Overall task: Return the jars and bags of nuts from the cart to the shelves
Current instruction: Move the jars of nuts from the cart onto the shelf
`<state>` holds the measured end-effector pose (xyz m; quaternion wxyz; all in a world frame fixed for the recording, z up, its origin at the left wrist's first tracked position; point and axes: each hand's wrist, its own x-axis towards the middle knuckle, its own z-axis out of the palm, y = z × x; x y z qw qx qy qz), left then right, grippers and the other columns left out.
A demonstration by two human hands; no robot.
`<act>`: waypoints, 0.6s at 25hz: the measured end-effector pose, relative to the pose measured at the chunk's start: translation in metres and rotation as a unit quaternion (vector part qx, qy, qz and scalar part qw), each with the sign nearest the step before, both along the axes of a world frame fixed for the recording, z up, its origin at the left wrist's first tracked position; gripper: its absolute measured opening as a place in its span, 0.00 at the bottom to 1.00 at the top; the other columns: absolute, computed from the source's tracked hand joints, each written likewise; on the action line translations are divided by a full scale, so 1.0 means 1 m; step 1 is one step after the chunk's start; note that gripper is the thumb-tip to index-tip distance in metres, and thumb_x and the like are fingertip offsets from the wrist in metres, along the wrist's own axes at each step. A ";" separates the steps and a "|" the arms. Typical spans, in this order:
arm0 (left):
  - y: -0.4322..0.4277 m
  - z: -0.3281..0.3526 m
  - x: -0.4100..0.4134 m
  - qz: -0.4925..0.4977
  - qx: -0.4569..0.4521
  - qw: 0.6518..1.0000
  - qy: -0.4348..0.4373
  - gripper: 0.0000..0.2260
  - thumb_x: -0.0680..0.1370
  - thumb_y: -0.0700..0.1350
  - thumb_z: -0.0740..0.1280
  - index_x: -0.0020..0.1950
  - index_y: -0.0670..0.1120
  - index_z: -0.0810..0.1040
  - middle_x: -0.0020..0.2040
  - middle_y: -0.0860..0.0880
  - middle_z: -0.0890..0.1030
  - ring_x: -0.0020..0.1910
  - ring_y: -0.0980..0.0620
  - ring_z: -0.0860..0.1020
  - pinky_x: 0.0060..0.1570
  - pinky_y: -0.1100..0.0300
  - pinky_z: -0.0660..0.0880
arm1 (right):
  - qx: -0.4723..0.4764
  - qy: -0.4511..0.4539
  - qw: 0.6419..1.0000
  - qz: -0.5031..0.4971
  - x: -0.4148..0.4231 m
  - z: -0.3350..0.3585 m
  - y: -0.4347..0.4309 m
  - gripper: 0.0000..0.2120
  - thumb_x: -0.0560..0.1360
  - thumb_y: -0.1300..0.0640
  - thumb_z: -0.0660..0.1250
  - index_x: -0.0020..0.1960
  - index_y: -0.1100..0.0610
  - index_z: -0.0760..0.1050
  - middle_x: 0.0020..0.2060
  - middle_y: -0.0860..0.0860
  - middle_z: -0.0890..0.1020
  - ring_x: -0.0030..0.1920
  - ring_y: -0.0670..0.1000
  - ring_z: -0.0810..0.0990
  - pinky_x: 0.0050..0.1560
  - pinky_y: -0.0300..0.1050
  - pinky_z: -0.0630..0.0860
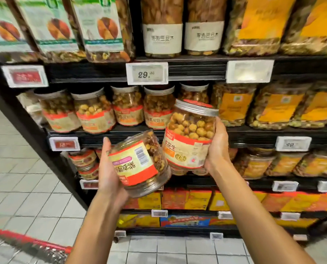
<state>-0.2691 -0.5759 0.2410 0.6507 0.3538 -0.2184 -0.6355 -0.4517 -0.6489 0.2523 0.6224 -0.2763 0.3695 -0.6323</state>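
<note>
1. Left hand (109,168) grips tilted jar (138,164), label upside down.
2. Right hand (217,147) grips second jar (191,134), lid up, just beside the first.
3. Shelf (254,133) with like jars lies just behind both grips.

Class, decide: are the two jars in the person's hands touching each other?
Cannot tell. In the head view the left jar overlaps the right jar, so neither gap nor contact shows plainly.

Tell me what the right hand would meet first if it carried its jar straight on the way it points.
The right hand grips the held jar aimed at the middle shelf; first in line is probably the shelf jar behind it, though depth is unclear.
</note>
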 end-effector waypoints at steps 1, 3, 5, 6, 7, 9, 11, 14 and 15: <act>-0.011 0.000 0.004 0.003 -0.001 1.000 -0.003 0.31 0.77 0.66 0.51 0.39 0.47 0.86 0.44 0.44 0.85 0.44 0.47 0.84 0.35 0.55 0.80 | -0.007 0.004 1.000 -0.025 0.004 0.001 -0.011 0.19 0.81 0.46 0.50 0.47 0.51 0.78 0.40 0.49 0.86 0.42 0.48 0.85 0.44 0.44 0.81; -0.029 -0.002 0.006 0.009 -0.005 1.000 -0.001 0.31 0.78 0.65 0.50 0.38 0.48 0.86 0.43 0.45 0.86 0.43 0.48 0.84 0.35 0.55 0.80 | -0.023 0.036 0.997 -0.071 0.007 0.004 -0.030 0.17 0.81 0.47 0.52 0.48 0.51 0.78 0.48 0.52 0.85 0.51 0.51 0.83 0.53 0.47 0.79; -0.042 -0.008 0.006 0.002 -0.004 1.000 0.007 0.31 0.78 0.64 0.49 0.38 0.48 0.86 0.42 0.46 0.86 0.42 0.49 0.84 0.35 0.56 0.80 | -0.032 0.068 0.991 -0.110 0.007 0.004 -0.047 0.16 0.81 0.49 0.53 0.46 0.52 0.77 0.50 0.54 0.83 0.54 0.52 0.81 0.56 0.48 0.76; -0.048 -0.011 0.004 -0.001 -0.003 1.000 0.008 0.31 0.78 0.64 0.49 0.39 0.48 0.86 0.43 0.46 0.86 0.43 0.49 0.84 0.36 0.56 0.80 | -0.036 0.085 0.987 -0.129 0.007 0.003 -0.054 0.17 0.81 0.50 0.53 0.44 0.53 0.77 0.48 0.53 0.83 0.52 0.51 0.81 0.54 0.47 0.76; -0.053 -0.014 0.003 -0.002 0.003 1.000 0.008 0.32 0.78 0.65 0.49 0.39 0.48 0.86 0.44 0.45 0.86 0.44 0.48 0.84 0.37 0.56 0.80 | -0.035 0.109 0.982 -0.149 0.007 0.002 -0.059 0.17 0.81 0.50 0.53 0.43 0.54 0.77 0.46 0.52 0.83 0.51 0.50 0.80 0.53 0.47 0.76; -0.057 -0.020 0.000 0.000 0.026 1.000 0.010 0.32 0.77 0.67 0.50 0.41 0.47 0.86 0.47 0.43 0.85 0.47 0.46 0.84 0.38 0.54 0.80 | -0.043 0.158 0.971 -0.175 0.009 -0.003 -0.068 0.17 0.81 0.50 0.53 0.39 0.54 0.73 0.44 0.54 0.80 0.48 0.50 0.77 0.53 0.48 0.74; -0.058 -0.025 0.000 0.021 0.034 0.999 0.010 0.32 0.77 0.66 0.51 0.39 0.46 0.86 0.45 0.43 0.85 0.45 0.46 0.84 0.36 0.54 0.80 | -0.057 0.187 0.961 -0.197 0.016 -0.006 -0.069 0.17 0.81 0.51 0.52 0.36 0.52 0.68 0.39 0.53 0.75 0.42 0.48 0.74 0.48 0.46 0.71; -0.059 -0.030 0.002 0.052 0.039 0.998 0.021 0.32 0.77 0.66 0.51 0.38 0.46 0.86 0.44 0.43 0.85 0.44 0.46 0.84 0.36 0.53 0.81 | -0.056 0.190 0.958 -0.209 0.029 -0.012 -0.072 0.15 0.81 0.53 0.50 0.40 0.53 0.69 0.40 0.50 0.75 0.44 0.45 0.73 0.51 0.44 0.72; -0.059 -0.031 0.005 0.055 0.044 0.997 0.021 0.32 0.76 0.66 0.51 0.39 0.47 0.86 0.46 0.43 0.85 0.45 0.45 0.84 0.38 0.52 0.81 | -0.051 0.192 0.957 -0.213 0.036 -0.013 -0.072 0.15 0.82 0.54 0.50 0.39 0.53 0.68 0.39 0.49 0.74 0.42 0.42 0.72 0.50 0.41 0.72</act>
